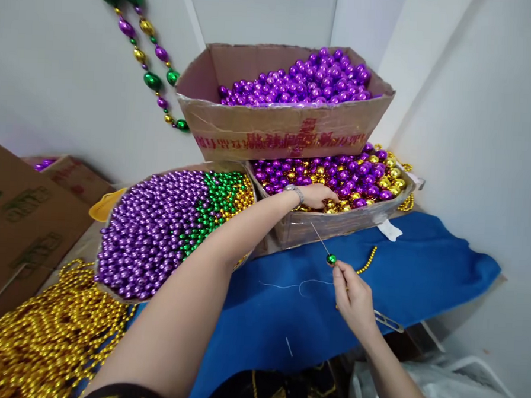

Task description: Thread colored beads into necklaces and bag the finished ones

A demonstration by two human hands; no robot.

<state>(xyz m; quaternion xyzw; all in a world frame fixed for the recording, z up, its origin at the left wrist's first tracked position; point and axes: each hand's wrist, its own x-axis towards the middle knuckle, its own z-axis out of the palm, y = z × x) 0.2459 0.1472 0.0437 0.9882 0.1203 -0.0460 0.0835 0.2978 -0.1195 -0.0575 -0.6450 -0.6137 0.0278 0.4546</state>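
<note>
My left hand (318, 196), with a watch (295, 193) on its wrist, reaches across into a cardboard box of loose purple and gold beads (365, 171). Its fingers stretch down over gold beads near the front rim; their tips are partly hidden. Lower right, my right hand (353, 295) is closed, pinching a long thin needle (319, 237) that points up and left. One shiny green bead (330, 259) sits on the needle just above the fingertips. A pale thread (301, 284) trails over the blue cloth (259, 317), and a short gold bead string (369, 259) lies behind the right hand.
Another box (287, 129) holding purple beads rests above and behind. At left stands a container of small purple, green and gold beads (157, 235), beside piled gold bead strands (49, 324). A bead necklace (152, 80) hangs on the wall. Metal scissors-like handles (389, 321) lie near my right wrist.
</note>
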